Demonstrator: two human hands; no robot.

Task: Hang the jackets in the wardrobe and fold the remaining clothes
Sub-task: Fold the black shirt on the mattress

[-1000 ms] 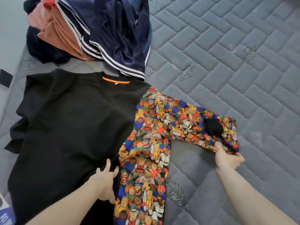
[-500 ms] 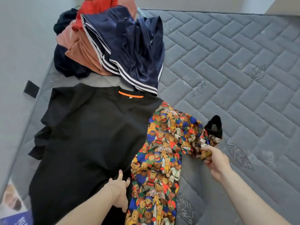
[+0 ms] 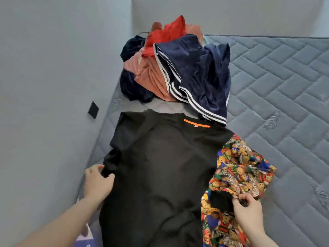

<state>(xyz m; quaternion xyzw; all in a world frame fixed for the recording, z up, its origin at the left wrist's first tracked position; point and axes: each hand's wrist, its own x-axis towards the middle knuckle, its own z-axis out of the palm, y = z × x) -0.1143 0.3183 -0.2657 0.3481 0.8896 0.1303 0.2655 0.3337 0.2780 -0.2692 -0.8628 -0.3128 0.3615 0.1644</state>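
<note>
A black shirt [image 3: 160, 166] with an orange neck tab lies flat on the grey quilted mattress [image 3: 277, 90]. Its right side and right sleeve are a teddy-bear print [image 3: 238, 168]. That printed sleeve is folded in over the shirt's right edge, and my right hand [image 3: 246, 209] pinches its black cuff [image 3: 220, 200]. My left hand [image 3: 98, 182] grips the end of the black left sleeve [image 3: 110, 163] at the mattress's left edge.
A heap of clothes sits beyond the shirt's collar: a navy garment with white stripes [image 3: 199, 81], salmon fabric [image 3: 151, 75], red fabric [image 3: 167, 32] and a dark item [image 3: 131, 86]. A grey wall [image 3: 53, 86] runs along the left. Bare mattress stretches to the right.
My right hand has carried the printed sleeve inward and down onto the shirt's right side. My left hand has moved from the shirt's middle to the left sleeve. The view has tilted up.
</note>
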